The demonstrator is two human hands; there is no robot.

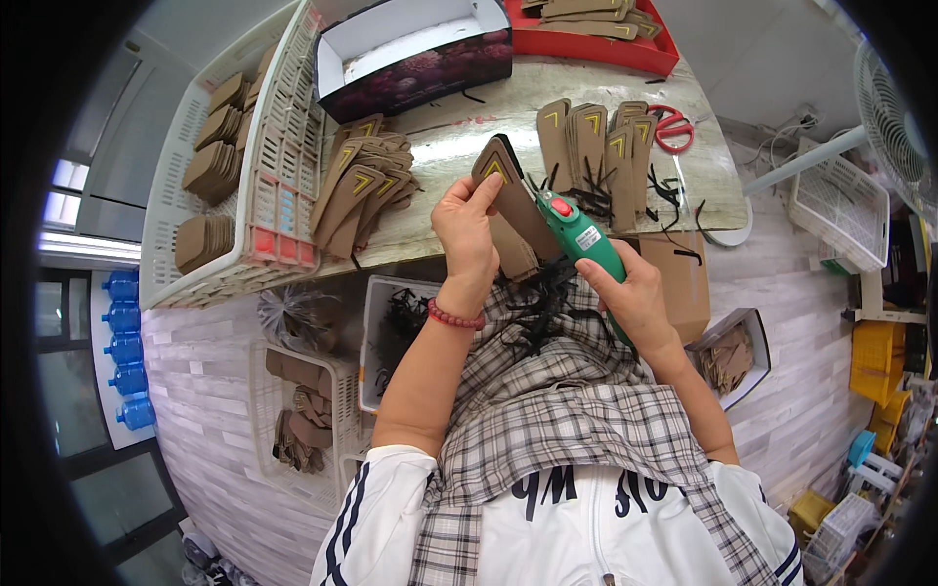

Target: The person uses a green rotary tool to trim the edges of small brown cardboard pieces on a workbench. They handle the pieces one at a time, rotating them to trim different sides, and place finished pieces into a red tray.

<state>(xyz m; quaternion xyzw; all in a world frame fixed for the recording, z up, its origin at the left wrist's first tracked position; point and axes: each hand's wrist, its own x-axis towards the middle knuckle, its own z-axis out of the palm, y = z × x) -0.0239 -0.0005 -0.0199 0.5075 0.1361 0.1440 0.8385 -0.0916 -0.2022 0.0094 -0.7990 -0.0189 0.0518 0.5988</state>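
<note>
While the left hand (467, 230) pinches a brown strip (524, 210) at upper centre, apparently to keep its edge exposed, the right hand (633, 290) grips a green cutter (583, 234) alongside.

The counter (445, 132) lies bare between a brown heap (363, 186) near its left edge and bundles (589, 137) toward its right. A basket (283, 161) walls the left edge, a black box (420, 83) and red tray (581, 45) the far; a green tool (591, 252) overhangs the near.
</note>
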